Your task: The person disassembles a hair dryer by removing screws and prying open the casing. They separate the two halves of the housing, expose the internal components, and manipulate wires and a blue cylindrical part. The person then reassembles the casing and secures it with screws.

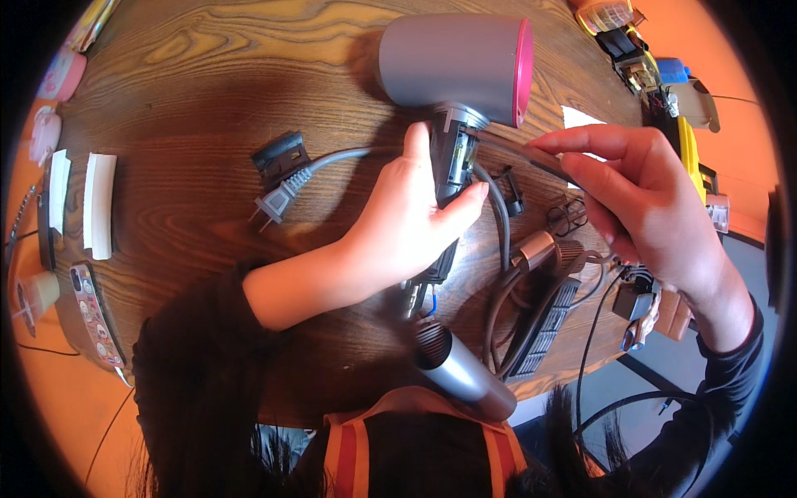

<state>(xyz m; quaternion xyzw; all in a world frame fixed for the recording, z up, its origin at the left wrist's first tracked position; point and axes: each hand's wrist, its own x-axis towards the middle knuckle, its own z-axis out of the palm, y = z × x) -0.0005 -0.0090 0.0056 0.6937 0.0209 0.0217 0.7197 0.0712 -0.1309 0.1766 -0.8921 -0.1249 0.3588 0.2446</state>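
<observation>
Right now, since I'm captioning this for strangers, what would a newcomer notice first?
A grey cylindrical hair-dryer head with a pink rim dominates top centre. Below it, the left hand holds the opened black handle while the right hand points a slim grey tool at it. A silver metallic tube shows at lower centre.

Lettering Too Small To Read

No word, number or sign could be read. The patterned phone case [94, 315] at the left showed small, busy pictures, and the pink container [64, 76] at the upper left bore blurred marks; neither yielded legible text
</observation>
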